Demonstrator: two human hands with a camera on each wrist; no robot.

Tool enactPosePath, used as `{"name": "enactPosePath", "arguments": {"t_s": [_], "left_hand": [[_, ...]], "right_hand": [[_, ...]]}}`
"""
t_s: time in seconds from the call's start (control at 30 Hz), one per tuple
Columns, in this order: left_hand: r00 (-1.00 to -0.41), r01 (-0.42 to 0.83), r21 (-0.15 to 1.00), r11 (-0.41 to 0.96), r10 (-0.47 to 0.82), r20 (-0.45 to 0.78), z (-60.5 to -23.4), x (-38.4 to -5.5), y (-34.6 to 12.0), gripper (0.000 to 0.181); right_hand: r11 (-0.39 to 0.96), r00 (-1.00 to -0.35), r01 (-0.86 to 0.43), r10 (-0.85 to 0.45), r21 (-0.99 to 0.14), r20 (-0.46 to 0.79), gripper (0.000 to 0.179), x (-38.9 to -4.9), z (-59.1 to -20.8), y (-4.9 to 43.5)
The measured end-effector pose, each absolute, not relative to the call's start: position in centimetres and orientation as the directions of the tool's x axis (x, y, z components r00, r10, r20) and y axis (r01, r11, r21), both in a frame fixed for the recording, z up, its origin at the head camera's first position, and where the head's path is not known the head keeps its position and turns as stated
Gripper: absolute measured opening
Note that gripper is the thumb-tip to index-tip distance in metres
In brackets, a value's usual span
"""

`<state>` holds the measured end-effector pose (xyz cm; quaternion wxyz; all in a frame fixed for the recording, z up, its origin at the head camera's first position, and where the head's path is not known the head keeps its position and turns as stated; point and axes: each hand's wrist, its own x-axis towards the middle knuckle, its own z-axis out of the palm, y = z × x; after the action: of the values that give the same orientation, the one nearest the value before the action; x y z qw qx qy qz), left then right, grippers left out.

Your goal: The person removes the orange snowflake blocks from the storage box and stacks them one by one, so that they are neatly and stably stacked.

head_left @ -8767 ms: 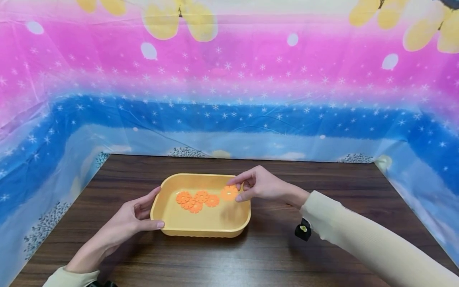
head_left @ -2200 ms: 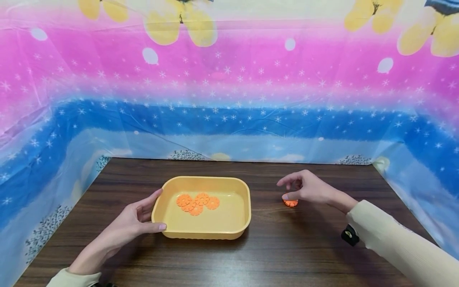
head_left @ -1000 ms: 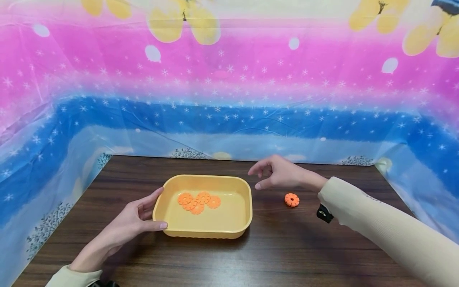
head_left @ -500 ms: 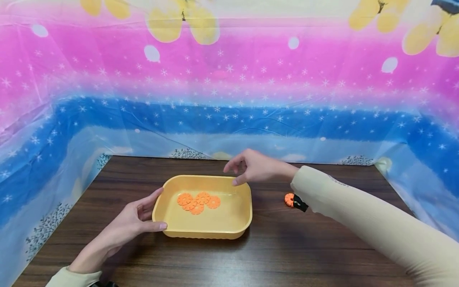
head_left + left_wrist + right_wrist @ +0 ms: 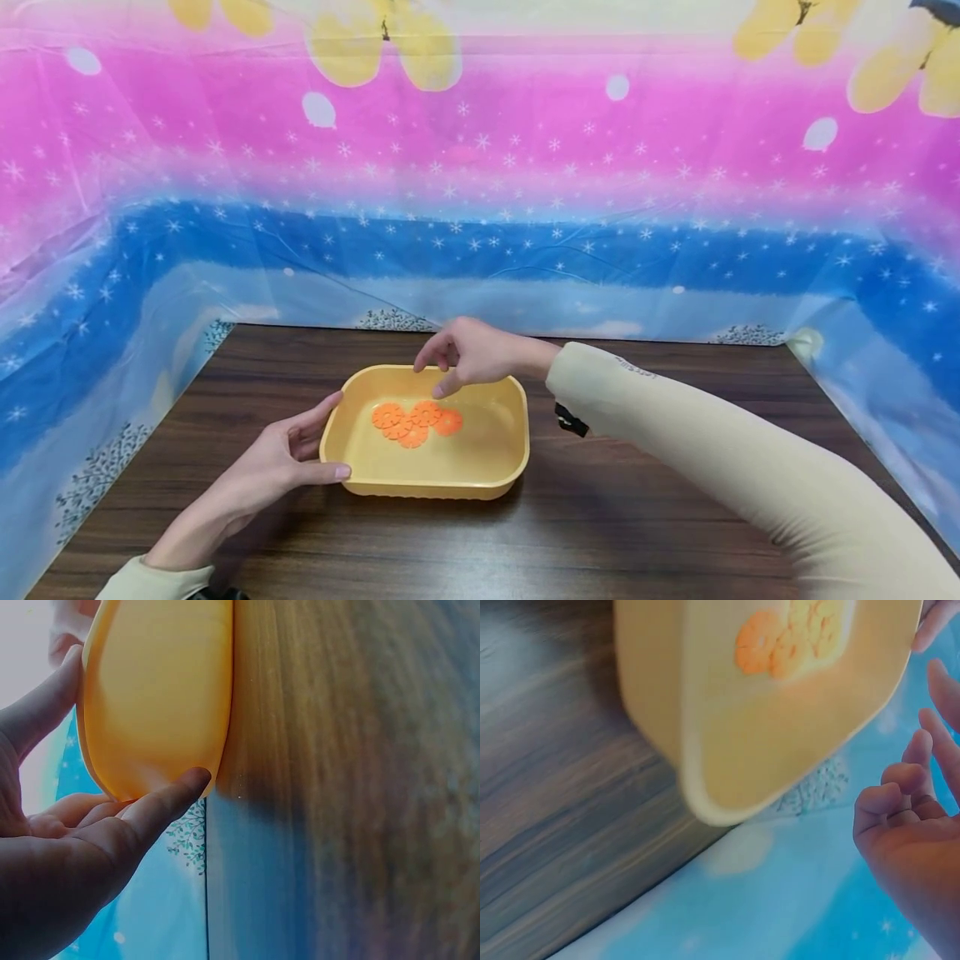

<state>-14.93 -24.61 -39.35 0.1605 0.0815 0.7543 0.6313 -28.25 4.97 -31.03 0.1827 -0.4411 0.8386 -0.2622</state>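
A yellow plastic tray (image 5: 480, 458) stands on the table, with several orange notched discs (image 5: 412, 435) lying overlapped in its left half. My left hand (image 5: 281, 462) grips the tray's left end, thumb at the near corner and fingers along the side; the left wrist view shows the thumb and fingers (image 5: 161, 806) against the outer wall. Over the tray's far rim hovers my right hand (image 5: 476, 350), its thumb and fingers apart with nothing between them. In the right wrist view those fingers (image 5: 877, 802) are loosely bent beside the tray's rim. The single disc on the table is hidden behind my right sleeve.
The dark wooden table (image 5: 450, 550) extends around the tray. A colourful cloth (image 5: 480, 250) with snowflakes and balloons hangs behind the table and along its sides. My right sleeve (image 5: 690, 425) spans the table's right part, with a black wrist device (image 5: 572, 419) beneath it.
My right hand has left a single disc on the table right of the tray and moved left, over the tray. My left hand keeps its grip; the tray has hardly moved.
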Motion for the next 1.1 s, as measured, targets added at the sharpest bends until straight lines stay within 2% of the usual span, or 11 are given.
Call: {"name": "enactPosePath", "arguments": {"t_s": [0.4, 0.63, 0.87, 1.1], "left_hand": [[-0.934, -0.086, 0.975, 0.207, 0.324, -0.151, -39.2, -14.9, -24.5, 0.102], [-0.935, -0.090, 0.975, 0.203, 0.320, -0.153, -39.1, -14.9, -24.6, 0.103], [-0.934, -0.095, 0.976, 0.196, 0.323, -0.156, -39.1, -14.9, -24.6, 0.103], [-0.934, -0.103, 0.976, 0.193, 0.320, -0.162, -39.1, -14.9, -24.5, 0.103]], "right_hand": [[0.438, -0.500, -0.613, -0.860, -0.658, -0.107, 0.036, -28.4, -32.5, 1.2], [0.449, -0.502, -0.576, -0.854, -0.683, -0.138, 0.036, -28.6, -33.3, 0.1], [0.439, -0.475, -0.553, -0.865, -0.708, -0.165, 0.037, -28.9, -34.2, -0.6], [0.492, -0.471, -0.529, -0.848, -0.691, -0.243, 0.041, -29.0, -35.2, -0.9]]}}
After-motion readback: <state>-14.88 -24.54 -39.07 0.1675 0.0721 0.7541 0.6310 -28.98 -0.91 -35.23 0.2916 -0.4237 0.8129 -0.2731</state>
